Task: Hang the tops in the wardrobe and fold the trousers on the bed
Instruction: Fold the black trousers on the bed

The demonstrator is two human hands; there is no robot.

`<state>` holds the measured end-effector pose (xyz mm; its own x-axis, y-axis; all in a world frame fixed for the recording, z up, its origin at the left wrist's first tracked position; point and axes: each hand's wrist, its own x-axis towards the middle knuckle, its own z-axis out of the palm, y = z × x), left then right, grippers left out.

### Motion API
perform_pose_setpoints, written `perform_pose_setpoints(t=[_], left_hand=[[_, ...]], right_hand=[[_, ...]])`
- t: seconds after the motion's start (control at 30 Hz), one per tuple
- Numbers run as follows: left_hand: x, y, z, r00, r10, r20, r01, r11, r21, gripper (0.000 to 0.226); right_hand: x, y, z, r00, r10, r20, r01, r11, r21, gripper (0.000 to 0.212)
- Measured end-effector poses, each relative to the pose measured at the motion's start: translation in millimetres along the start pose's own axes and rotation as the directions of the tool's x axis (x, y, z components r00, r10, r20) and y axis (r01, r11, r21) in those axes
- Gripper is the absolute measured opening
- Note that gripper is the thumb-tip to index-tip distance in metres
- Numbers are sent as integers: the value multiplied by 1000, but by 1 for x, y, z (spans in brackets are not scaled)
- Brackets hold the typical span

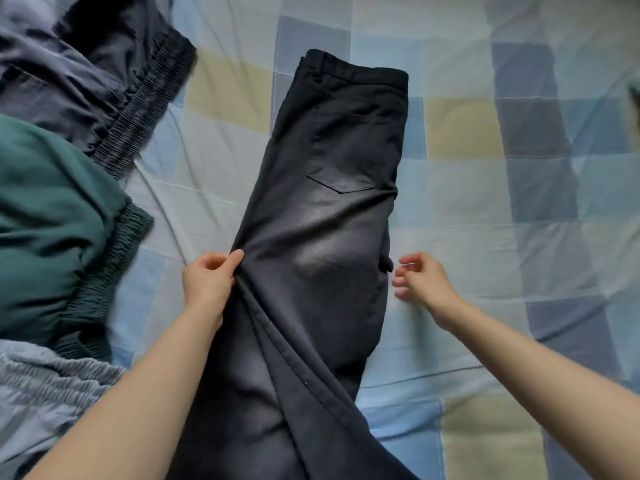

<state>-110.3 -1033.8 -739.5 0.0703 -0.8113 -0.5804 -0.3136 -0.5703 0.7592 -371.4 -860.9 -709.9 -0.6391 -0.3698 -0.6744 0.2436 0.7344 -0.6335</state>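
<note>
Black trousers (325, 209) lie lengthwise on the bed, folded leg over leg, waistband at the far end and a back pocket facing up. The legs run toward me and off the bottom of the view. My left hand (211, 278) pinches the trousers' left edge at about thigh height, thumb on top of the cloth. My right hand (420, 277) hovers just off the right edge of the trousers, fingers loosely curled and blurred, holding nothing.
The checked blue, yellow and grey bedsheet (485, 202) spreads to the right. On the left lie other garments: dark grey trousers with an elastic waistband (104, 74), green trousers (52, 230) and a light grey-blue garment (45, 393).
</note>
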Motion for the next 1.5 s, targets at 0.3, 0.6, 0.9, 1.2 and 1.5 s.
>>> perform_pose_setpoints(t=[0.3, 0.6, 0.9, 1.2, 1.5], left_hand=[[6, 11, -3, 999, 19, 44, -28, 981, 192, 16], [-12, 6, -3, 997, -46, 66, 38, 991, 128, 27], [-14, -13, -36, 994, -76, 79, 66, 991, 113, 14], [-67, -40, -58, 976, 13, 217, -156, 739, 655, 33], [-112, -58, -97, 970, 100, 223, -218, 768, 602, 8]], right_hand=[[12, -4, 3, 983, -181, -32, 181, 984, -1, 10], [-7, 20, -13, 968, 194, 156, -243, 876, 417, 25], [-27, 4, 6, 986, 124, -111, -94, 966, 240, 14], [-149, 109, 60, 982, 131, 138, -82, 946, -313, 50], [-270, 128, 48, 947, 22, 320, 262, 519, -813, 43]])
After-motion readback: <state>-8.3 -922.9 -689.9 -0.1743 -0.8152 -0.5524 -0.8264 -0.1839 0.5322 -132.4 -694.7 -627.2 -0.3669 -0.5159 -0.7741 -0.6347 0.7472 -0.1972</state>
